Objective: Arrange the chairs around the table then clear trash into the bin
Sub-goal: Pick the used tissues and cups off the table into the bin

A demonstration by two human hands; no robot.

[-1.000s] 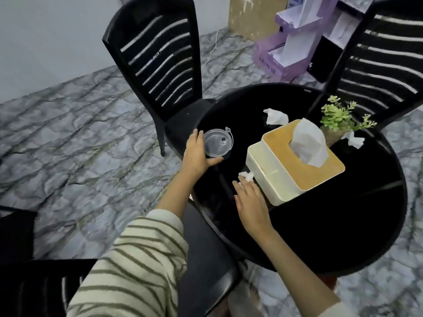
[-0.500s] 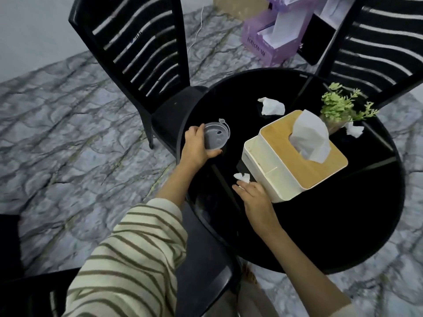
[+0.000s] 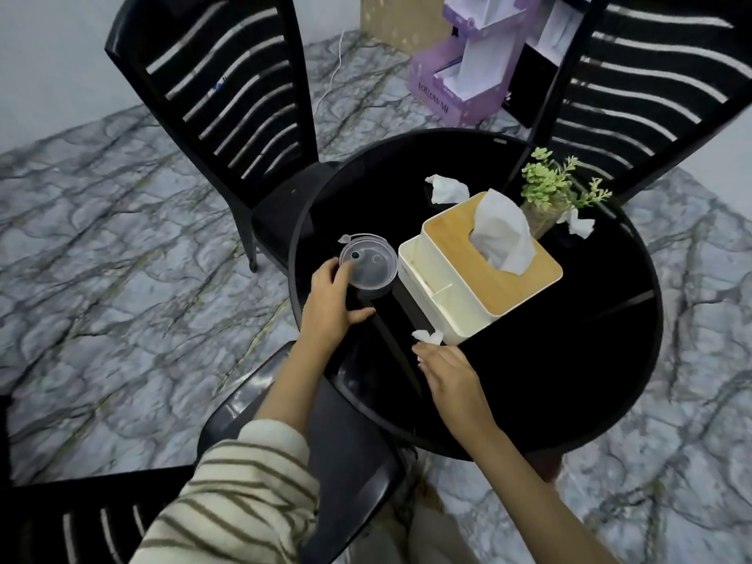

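While your left hand wraps a clear plastic cup near the left edge of the round black desk, fingers curled round its side and thumb closed across the near wall, the clearing step is plainly in hand; the chairs appear already placed. Your left grip is grasping the cup, whose domed transparent lid, with a small dark sip hole and a tab, faces up at you. Your right hand lies low on the glossy top, fingertips touching or just short of a small crumpled tissue scrap beside the near corner of the tissue box; that grip is released, with nothing yet pinched.

The next move, as I judge it, calls for a fine pinch on that scrap: it is light, soft and thin, and may slide on the slick surface. No bin is in view, so you will need to locate it before carrying off.

Two further crumpled tissues remain: one behind the box, another beside the small green plant. The box is cream plastic with rounded corners and a pale wooden lid, a fresh tissue standing from its slot. Two black slat-backed chairs, one at far left, one at far right, are drawn to the desk; a third seat sits under your arms. The floor is grey veined marble pattern.
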